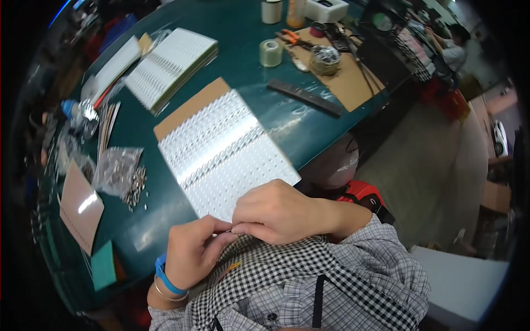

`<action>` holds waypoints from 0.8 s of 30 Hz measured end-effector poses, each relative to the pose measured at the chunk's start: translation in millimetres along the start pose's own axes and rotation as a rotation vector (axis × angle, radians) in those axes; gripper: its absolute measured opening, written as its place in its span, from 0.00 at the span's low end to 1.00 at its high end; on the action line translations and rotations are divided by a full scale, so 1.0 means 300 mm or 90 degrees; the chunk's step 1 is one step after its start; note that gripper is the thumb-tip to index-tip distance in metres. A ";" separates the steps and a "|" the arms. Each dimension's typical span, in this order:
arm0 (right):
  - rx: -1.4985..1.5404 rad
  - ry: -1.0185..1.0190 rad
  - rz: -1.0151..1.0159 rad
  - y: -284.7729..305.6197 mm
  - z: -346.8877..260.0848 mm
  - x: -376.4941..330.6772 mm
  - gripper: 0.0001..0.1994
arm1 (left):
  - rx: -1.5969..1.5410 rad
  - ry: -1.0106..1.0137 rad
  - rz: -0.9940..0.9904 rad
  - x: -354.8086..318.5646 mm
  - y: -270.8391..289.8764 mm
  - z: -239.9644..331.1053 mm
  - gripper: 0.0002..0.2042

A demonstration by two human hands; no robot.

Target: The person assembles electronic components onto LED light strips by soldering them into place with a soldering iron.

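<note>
A white panel (218, 146) with rows of small shiny raised dots lies on a brown board (193, 105) in front of me. At its near edge my left hand (193, 243) is closed in a pinch, thumb against forefinger. My right hand (276, 212) curls over the panel's near right part, its fingertips meeting those of the left. Whatever is between the fingers is too small or too hidden to name. To the left, a clear plastic bag (117, 170) of small parts sits beside a loose pile of little metal pieces (135, 188).
A stack of similar white panels (171, 63) stands at the far left of the green table (237, 83). Farther right are a tape roll (270, 53), a dark metal bar (303, 97), orange-handled pliers (295, 38) and a soldering coil tin (326, 59). Another person (454, 49) works at the far right.
</note>
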State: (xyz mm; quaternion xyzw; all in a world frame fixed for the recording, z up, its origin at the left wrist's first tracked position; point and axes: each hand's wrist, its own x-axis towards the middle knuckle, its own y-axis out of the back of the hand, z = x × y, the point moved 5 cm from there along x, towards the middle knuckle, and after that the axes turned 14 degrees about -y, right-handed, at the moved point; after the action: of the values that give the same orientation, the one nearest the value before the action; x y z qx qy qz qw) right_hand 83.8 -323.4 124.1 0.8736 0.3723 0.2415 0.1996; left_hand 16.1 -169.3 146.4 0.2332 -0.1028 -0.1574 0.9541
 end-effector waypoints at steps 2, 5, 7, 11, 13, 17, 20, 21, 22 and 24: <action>0.027 -0.046 -0.005 0.042 0.062 0.017 0.07 | 0.201 -0.095 0.072 0.033 0.031 0.002 0.06; 0.095 -0.115 -0.044 0.114 0.138 0.045 0.06 | 0.230 -0.101 0.096 0.056 0.045 -0.016 0.05; 0.162 -0.194 -0.004 0.222 0.165 0.026 0.06 | 0.254 -0.115 0.077 0.037 0.064 -0.018 0.05; 0.580 -0.258 0.430 0.596 0.470 -0.008 0.04 | 0.119 -0.032 0.250 -0.021 0.172 -0.099 0.02; 0.755 -0.230 0.543 0.754 0.718 -0.090 0.09 | 0.114 0.034 0.263 -0.039 0.236 -0.126 0.03; 0.922 -0.248 0.621 0.875 1.019 -0.128 0.10 | 0.174 -0.059 0.427 -0.108 0.332 -0.172 0.04; 1.087 -0.248 0.690 0.886 1.142 -0.084 0.13 | 0.208 -0.061 0.571 -0.196 0.434 -0.232 0.06; 1.119 -0.237 0.727 0.890 1.169 -0.077 0.14 | 0.154 -0.026 0.521 -0.257 0.508 -0.287 0.09; 1.152 -0.228 0.758 0.886 1.187 -0.054 0.15 | 0.155 -0.023 0.527 -0.263 0.515 -0.265 0.09; 1.166 -0.201 0.776 0.890 1.197 -0.015 0.15 | 0.223 -0.071 0.610 -0.264 0.524 -0.189 0.09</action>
State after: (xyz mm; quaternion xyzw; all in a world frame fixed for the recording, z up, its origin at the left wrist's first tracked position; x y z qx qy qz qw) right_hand 434.0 -559.3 -24.6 0.7486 -0.1112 -0.1811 -0.6280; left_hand -2.5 14.0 162.4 0.3078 -0.2735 0.3048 0.8588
